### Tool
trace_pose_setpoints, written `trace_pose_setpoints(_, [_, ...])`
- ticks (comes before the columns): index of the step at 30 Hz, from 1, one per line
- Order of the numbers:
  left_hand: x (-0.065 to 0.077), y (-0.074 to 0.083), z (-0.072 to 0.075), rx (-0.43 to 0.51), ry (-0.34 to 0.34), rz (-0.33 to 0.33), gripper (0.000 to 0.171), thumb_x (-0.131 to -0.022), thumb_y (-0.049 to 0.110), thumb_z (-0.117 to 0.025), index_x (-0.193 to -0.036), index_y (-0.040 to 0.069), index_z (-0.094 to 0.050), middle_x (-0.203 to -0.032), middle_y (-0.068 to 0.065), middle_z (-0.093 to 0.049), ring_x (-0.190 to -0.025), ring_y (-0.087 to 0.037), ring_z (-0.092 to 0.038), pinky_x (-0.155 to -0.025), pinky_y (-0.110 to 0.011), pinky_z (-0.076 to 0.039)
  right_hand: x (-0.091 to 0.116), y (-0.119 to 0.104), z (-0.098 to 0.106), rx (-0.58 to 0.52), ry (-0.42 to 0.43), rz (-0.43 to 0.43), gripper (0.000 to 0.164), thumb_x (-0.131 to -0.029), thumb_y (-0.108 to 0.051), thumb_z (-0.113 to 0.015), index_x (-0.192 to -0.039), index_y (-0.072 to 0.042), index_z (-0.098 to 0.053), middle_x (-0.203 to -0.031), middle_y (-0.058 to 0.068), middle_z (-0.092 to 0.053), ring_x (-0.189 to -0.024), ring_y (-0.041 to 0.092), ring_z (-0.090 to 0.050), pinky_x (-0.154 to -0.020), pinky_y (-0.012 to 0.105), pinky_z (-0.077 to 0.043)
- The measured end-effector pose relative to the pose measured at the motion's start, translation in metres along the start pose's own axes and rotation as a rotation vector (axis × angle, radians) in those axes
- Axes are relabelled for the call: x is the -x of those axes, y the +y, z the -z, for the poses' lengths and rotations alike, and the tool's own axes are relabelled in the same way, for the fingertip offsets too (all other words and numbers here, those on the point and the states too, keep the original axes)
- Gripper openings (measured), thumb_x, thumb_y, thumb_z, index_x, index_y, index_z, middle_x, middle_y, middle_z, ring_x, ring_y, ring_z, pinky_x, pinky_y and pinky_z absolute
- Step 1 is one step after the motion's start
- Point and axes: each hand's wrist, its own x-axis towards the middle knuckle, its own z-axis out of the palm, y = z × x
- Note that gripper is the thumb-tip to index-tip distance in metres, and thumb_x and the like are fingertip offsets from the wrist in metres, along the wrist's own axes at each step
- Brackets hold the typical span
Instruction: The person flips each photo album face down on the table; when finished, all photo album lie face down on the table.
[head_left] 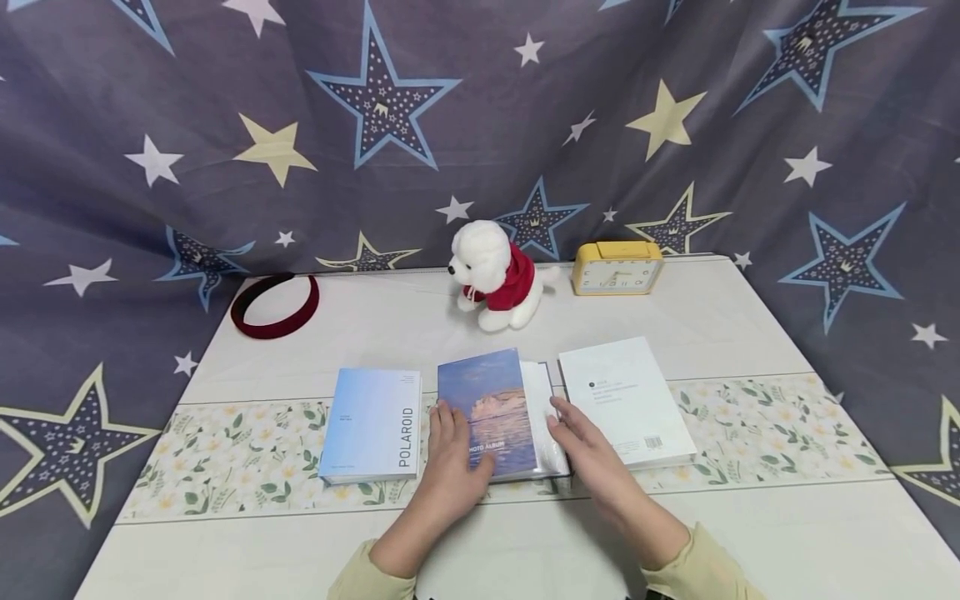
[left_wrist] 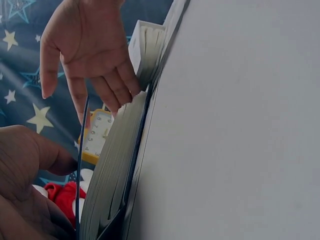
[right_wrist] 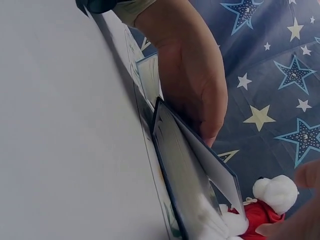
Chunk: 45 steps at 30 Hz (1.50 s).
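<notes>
A photo album with a sea-and-rock picture on its cover lies in the middle of the table. Its front cover stands partly raised off the pages, hinged on the left. On the cover's left part rests my left hand, fingers extended and thumb low on the picture. My right hand is at the album's right edge, its fingers loosely bent by the pages. From the left wrist view, a gap shows between the cover and the page block. The right hand's palm faces that edge there.
A blue POLAROID album lies to the left, a white album to the right. Behind them are a dark red headband, a white plush dog in a red hoodie and a yellow alarm clock. A starry curtain surrounds the table.
</notes>
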Motion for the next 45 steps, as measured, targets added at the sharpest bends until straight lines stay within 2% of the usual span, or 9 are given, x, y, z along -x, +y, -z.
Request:
trace_pose_setpoints(6, [-0.0007, -0.0019, 0.0002, 0.017, 0.001, 0.002, 0.080, -0.090, 0.021, -0.061, -0.145, -0.020, -0.020, -0.156, -0.034, 0.004, -0.145, -0.045, 0.008, -0.115, -0.058, -0.005, 0.0025, -0.0006, -0.0004, -0.041, 0.017, 0.045, 0.064, -0.101, -0.038, -0.051, -0.151, -0.005, -0.030, -0.157, 0.024, -0.021, -0.146, 0.037, -0.016, -0.116, 0.050, -0.013])
trace_pose_setpoints(12, [-0.0006, -0.0024, 0.0007, 0.039, 0.000, -0.003, 0.078, -0.089, 0.019, -0.062, -0.146, -0.017, -0.023, -0.156, -0.034, 0.004, -0.144, -0.047, 0.009, -0.113, -0.062, -0.005, 0.0022, 0.0003, 0.0004, -0.090, 0.030, 0.104, 0.056, -0.103, -0.028, -0.047, -0.149, -0.001, -0.031, -0.159, 0.021, -0.020, -0.147, 0.033, -0.014, -0.117, 0.048, -0.014])
trace_pose_setpoints(17, [-0.0003, -0.0027, 0.0009, 0.052, -0.003, -0.009, 0.079, -0.088, 0.020, -0.063, -0.145, -0.017, -0.024, -0.155, -0.036, 0.003, -0.143, -0.048, 0.008, -0.112, -0.064, -0.005, 0.0015, -0.0004, 0.0020, -0.126, 0.041, 0.142, 0.051, -0.104, -0.021, -0.046, -0.147, 0.003, -0.033, -0.157, 0.022, -0.023, -0.146, 0.033, -0.019, -0.116, 0.047, -0.018])
trace_pose_setpoints(25, [-0.0012, -0.0035, 0.0003, 0.064, -0.007, 0.004, 0.086, -0.089, 0.030, -0.064, -0.147, -0.016, -0.021, -0.156, -0.034, 0.003, -0.144, -0.048, 0.008, -0.112, -0.064, -0.003, -0.0009, -0.0014, 0.0021, -0.181, 0.061, 0.121, 0.055, -0.102, -0.016, -0.047, -0.149, 0.005, -0.028, -0.155, 0.024, -0.027, -0.142, 0.036, -0.028, -0.112, 0.051, -0.028])
trace_pose_setpoints(29, [-0.0016, -0.0031, 0.0000, 0.094, -0.013, 0.012, 0.089, -0.089, 0.036, -0.065, -0.148, -0.014, -0.020, -0.156, -0.034, 0.006, -0.144, -0.048, 0.011, -0.111, -0.066, -0.001, -0.0013, -0.0025, 0.0019, -0.172, 0.051, 0.109, 0.058, -0.102, -0.015, -0.047, -0.151, 0.006, -0.023, -0.154, 0.023, -0.029, -0.143, 0.035, -0.026, -0.112, 0.051, -0.028])
trace_pose_setpoints(34, [-0.0025, -0.0024, -0.0011, 0.140, -0.018, 0.040, 0.094, -0.088, 0.045, -0.066, -0.151, -0.007, -0.021, -0.156, -0.034, 0.005, -0.143, -0.048, 0.011, -0.108, -0.070, -0.004, 0.0010, -0.0037, 0.0010, -0.140, 0.042, 0.102, 0.061, -0.101, -0.016, -0.051, -0.152, 0.003, -0.024, -0.152, 0.020, -0.032, -0.137, 0.036, -0.034, -0.108, 0.051, -0.034])
trace_pose_setpoints(36, [-0.0024, -0.0021, -0.0019, 0.166, -0.028, 0.044, 0.095, -0.087, 0.047, -0.066, -0.152, -0.006, -0.021, -0.156, -0.034, 0.004, -0.143, -0.049, 0.010, -0.108, -0.070, -0.005, 0.0013, -0.0034, 0.0001, -0.129, 0.029, 0.105, 0.061, -0.100, -0.015, -0.052, -0.152, 0.002, -0.026, -0.150, 0.020, -0.035, -0.132, 0.035, -0.039, -0.104, 0.047, -0.040])
trace_pose_setpoints(41, [-0.0027, 0.0002, -0.0022, 0.205, -0.069, 0.060, 0.097, -0.088, 0.051, -0.065, -0.154, -0.002, -0.018, -0.157, -0.032, 0.006, -0.144, -0.046, 0.010, -0.109, -0.069, -0.005, 0.0012, -0.0015, -0.0026, -0.131, -0.028, 0.155, 0.061, -0.097, -0.007, -0.055, -0.151, 0.001, -0.027, -0.141, 0.022, -0.044, -0.117, 0.031, -0.051, -0.089, 0.028, -0.050])
trace_pose_setpoints(45, [-0.0041, 0.0019, -0.0013, 0.215, -0.087, 0.074, 0.096, -0.087, 0.053, -0.064, -0.156, 0.005, -0.019, -0.157, -0.032, 0.007, -0.144, -0.045, 0.012, -0.107, -0.070, -0.005, 0.0021, -0.0001, -0.0034, -0.152, -0.084, 0.187, 0.069, -0.094, -0.006, -0.059, -0.153, -0.002, -0.023, -0.142, 0.023, -0.042, -0.120, 0.032, -0.050, -0.091, 0.025, -0.048])
